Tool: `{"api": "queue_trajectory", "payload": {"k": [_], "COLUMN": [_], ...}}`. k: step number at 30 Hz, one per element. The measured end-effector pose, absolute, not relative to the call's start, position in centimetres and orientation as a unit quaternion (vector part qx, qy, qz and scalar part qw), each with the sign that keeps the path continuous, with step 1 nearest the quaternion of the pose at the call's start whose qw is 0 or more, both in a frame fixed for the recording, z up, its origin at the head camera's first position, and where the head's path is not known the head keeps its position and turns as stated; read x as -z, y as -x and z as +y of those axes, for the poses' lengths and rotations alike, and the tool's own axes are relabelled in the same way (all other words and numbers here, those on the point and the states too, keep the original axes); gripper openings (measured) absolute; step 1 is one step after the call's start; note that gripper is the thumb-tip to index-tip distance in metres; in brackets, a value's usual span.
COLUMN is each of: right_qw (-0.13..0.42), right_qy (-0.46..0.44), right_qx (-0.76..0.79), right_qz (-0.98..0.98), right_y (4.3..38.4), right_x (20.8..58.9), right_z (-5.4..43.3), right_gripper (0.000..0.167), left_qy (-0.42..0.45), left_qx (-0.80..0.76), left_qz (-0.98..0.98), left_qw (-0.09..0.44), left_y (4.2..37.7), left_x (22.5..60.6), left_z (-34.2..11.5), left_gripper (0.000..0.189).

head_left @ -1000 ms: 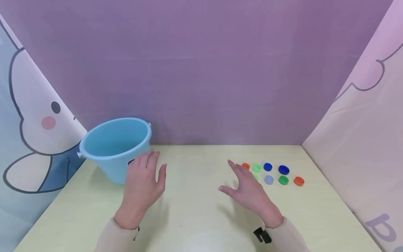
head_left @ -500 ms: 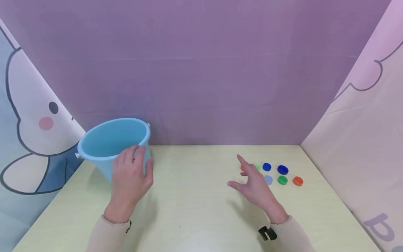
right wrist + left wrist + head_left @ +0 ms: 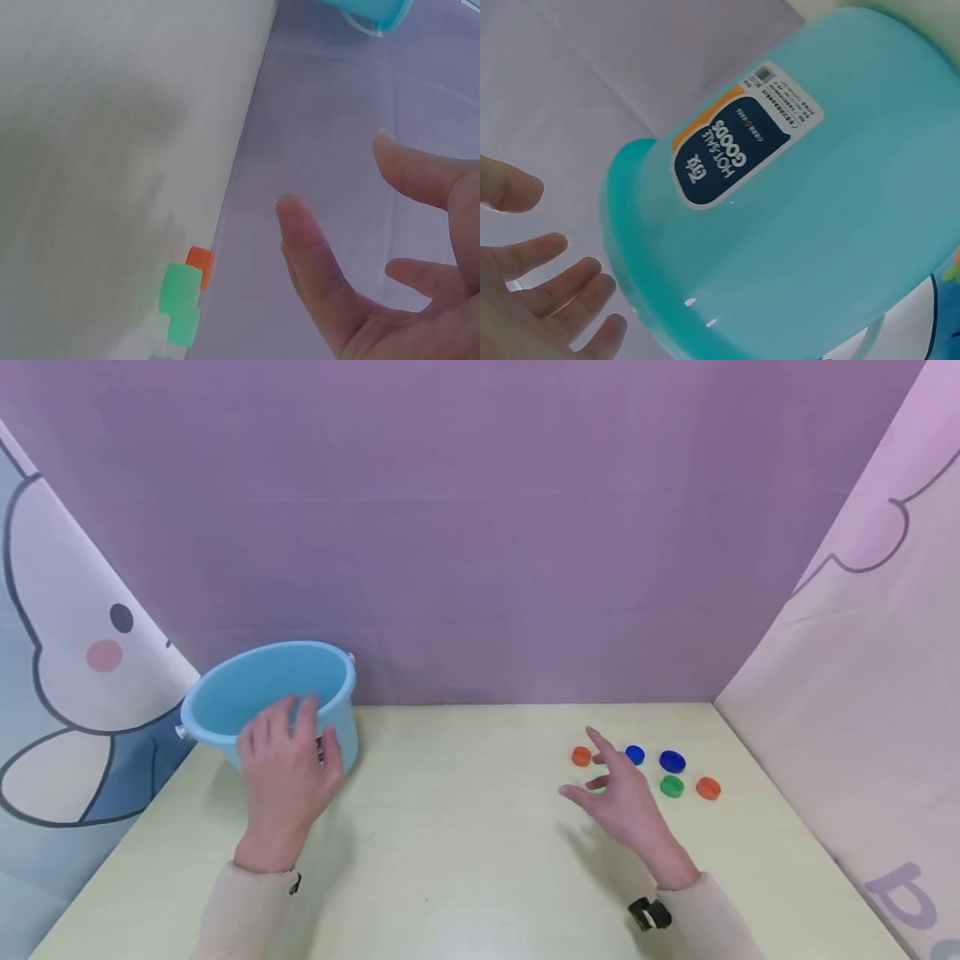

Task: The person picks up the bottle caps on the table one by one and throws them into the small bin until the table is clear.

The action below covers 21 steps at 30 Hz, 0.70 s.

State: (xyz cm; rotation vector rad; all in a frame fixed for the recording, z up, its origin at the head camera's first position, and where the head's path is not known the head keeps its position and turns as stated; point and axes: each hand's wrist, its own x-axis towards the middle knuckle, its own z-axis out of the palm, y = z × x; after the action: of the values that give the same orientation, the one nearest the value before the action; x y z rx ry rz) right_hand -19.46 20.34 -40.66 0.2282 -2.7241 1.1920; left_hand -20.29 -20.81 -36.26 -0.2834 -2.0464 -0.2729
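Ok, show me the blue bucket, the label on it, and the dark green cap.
Blue bucket (image 3: 810, 210): left wrist view, on its outer wall.
Label (image 3: 746, 139): left wrist view, on its dark printed panel.
Dark green cap (image 3: 672, 786): head view, on its middle.

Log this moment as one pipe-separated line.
left hand: near bucket, holds nothing | right hand: near coloured caps, holds nothing | bucket: on table | coloured caps: on table, outside bucket

Bucket (image 3: 381, 10) cut off by right wrist view's top edge
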Motion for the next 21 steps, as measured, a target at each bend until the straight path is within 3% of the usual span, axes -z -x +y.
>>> {"api": "queue_trajectory", "payload": {"k": [6,21], "right_qw": [0.087,0.034], "right_qy": [-0.06,0.018], "right_qx": [-0.385,-0.369], "right_qz": [-0.917,-0.929], "right_y": [19.7,20.4], "right_x": [41.0,42.0], "right_z": [21.1,22.2], "right_gripper": [0.092,0.084], "left_qy": [0.109,0.105], "left_qx": [0.132,0.131], "left_qz": [-0.848,-0.85], "left_qw": [0.502,0.5], "left_y": [20.7,21.6], "left_x": [36.3,37.5], "left_z": [-21.3,-22.0], "left_gripper": [0.043,0.039]}}
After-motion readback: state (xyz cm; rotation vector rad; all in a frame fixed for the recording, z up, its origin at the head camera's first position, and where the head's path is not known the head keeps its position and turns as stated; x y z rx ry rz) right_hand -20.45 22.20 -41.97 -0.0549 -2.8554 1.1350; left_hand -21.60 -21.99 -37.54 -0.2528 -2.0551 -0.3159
